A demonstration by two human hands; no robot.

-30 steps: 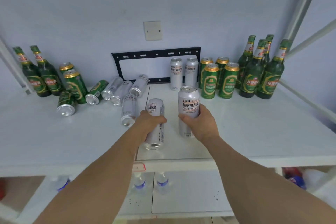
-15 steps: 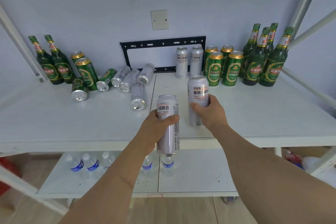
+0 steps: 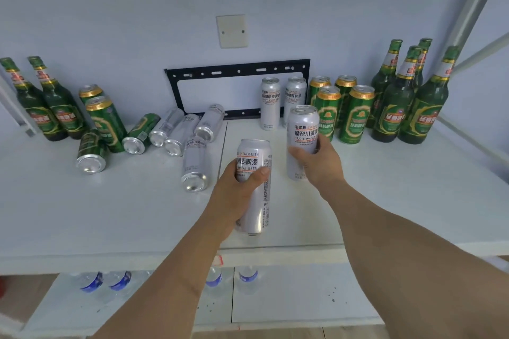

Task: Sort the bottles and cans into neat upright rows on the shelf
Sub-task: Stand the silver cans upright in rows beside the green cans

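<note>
Two hands | smooth silver cylindrical cans | flat white shelf

Head view, downward onto shelf

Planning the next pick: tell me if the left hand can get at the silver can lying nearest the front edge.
Probably not yet: the left hand already grips a silver can. The lying can sits close beside it, nothing between.

The silver can gripped in the left hand reads "HENGFEITE" along its top band, then Chinese characters and "WHEAT BEER". The silver can held in the right hand, farther back, shows Chinese characters over "CRAFT WHEAT". Labels on the green cans and green bottles at far right are too blurred to read.
</note>
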